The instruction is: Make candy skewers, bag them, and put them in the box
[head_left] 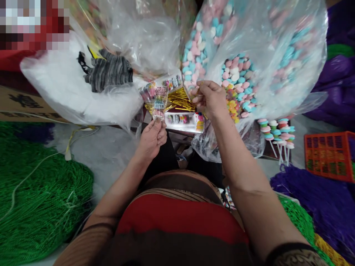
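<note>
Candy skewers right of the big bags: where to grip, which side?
I'd pinch one white stick, coming from the near side: the sticks are thin and point that way, while the candy pieces sit bunched together.

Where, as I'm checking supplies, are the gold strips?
The gold strips lie above centre in the head view, between printed packets, just left of the right hand.

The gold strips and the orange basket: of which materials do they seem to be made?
Gold strips: perhaps metallic foil or coated plastic, shiny, judging by bright glints. Orange basket: most likely moulded plastic, fairly smooth, with even colour and regular openings.
</note>
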Available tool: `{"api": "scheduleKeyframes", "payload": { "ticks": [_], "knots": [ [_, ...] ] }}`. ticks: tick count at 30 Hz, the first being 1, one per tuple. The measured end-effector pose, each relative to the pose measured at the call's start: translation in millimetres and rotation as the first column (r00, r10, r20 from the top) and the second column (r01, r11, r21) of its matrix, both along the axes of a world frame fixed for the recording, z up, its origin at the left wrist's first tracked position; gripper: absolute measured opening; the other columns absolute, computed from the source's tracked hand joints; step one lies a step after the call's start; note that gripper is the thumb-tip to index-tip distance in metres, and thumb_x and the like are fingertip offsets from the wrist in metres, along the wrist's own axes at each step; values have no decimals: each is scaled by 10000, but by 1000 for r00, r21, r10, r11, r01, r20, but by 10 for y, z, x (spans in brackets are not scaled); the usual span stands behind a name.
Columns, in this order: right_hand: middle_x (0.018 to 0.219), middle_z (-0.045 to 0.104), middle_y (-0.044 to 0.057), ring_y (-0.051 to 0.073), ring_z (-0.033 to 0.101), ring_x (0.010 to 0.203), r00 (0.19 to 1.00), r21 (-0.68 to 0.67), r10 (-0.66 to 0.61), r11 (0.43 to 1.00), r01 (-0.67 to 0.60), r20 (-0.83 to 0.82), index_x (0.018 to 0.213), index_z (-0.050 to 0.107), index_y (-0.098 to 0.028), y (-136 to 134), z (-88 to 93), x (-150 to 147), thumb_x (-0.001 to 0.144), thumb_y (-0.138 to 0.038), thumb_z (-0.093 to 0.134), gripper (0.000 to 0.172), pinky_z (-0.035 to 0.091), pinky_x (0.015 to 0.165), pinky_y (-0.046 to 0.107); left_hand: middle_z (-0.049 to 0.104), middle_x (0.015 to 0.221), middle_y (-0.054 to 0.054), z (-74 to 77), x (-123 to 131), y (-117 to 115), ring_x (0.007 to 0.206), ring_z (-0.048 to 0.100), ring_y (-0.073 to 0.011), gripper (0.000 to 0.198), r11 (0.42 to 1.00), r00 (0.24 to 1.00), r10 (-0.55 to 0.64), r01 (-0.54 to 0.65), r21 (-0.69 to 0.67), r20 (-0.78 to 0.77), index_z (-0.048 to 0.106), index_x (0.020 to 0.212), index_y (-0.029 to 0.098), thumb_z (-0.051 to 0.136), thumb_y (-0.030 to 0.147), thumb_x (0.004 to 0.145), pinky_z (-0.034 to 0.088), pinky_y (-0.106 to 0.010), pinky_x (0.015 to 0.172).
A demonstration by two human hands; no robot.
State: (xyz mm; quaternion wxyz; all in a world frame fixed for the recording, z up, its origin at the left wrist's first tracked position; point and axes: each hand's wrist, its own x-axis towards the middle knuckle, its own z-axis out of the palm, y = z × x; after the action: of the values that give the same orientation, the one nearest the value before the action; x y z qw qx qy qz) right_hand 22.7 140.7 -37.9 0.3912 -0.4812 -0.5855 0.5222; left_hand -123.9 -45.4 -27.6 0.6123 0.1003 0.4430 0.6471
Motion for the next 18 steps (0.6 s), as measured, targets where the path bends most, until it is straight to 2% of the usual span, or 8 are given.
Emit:
{"api": "scheduleKeyframes", "payload": {
  "ticks": [3, 6, 12, 15, 18],
  "knots": [
    [795, 742, 4, 158, 732, 704, 998, -5, 50, 999, -50, -40, 1074, 699, -240, -56, -23, 35, 909, -540, 648, 346, 566, 558, 253, 356, 430, 115, 1, 19, 10, 308, 262, -19, 343, 1000, 1000, -7, 7, -2, -6, 558, 731, 169, 705, 418, 916, 217, -145, 327],
    [802, 742, -6, 131, 711, 672, 994, -31, 79, 996, -82, -81, 1039, 694, -238, -147, 4, 60, 865, -518, 723, 331, 591, 599, 261, 354, 438, 114, 20, 39, 27, 316, 261, -19, 325, 1000, 1000, -18, 18, -5, -18, 559, 742, 170, 686, 404, 929, 219, -145, 333],
    [744, 732, -23, 117, 710, 631, 986, -58, 88, 994, -97, -139, 923, 672, -220, -590, 251, 113, 827, -460, 766, 276, 596, 602, 246, 348, 464, 111, 67, 86, 108, 351, 243, -21, 282, 999, 996, -38, 37, -19, -83, 559, 765, 172, 660, 373, 934, 193, -147, 354],
    [778, 760, 1, 137, 715, 636, 989, 20, 130, 992, -129, -69, 900, 699, -218, -890, 336, 144, 852, -433, 732, 222, 599, 620, 279, 344, 495, 106, 54, 147, 168, 387, 231, -26, 235, 997, 986, -74, 69, -39, -148, 561, 777, 172, 647, 335, 923, 173, -153, 372],
    [877, 797, 28, 170, 740, 752, 974, 243, 135, 954, -178, 183, 933, 755, -233, -1101, 334, 153, 905, -339, 649, 153, 594, 710, 310, 323, 536, 102, 14, 230, 216, 426, 229, -40, 157, 993, 966, -111, 98, -65, -233, 546, 793, 185, 620, 276, 897, 161, -165, 395]
  ]
}}
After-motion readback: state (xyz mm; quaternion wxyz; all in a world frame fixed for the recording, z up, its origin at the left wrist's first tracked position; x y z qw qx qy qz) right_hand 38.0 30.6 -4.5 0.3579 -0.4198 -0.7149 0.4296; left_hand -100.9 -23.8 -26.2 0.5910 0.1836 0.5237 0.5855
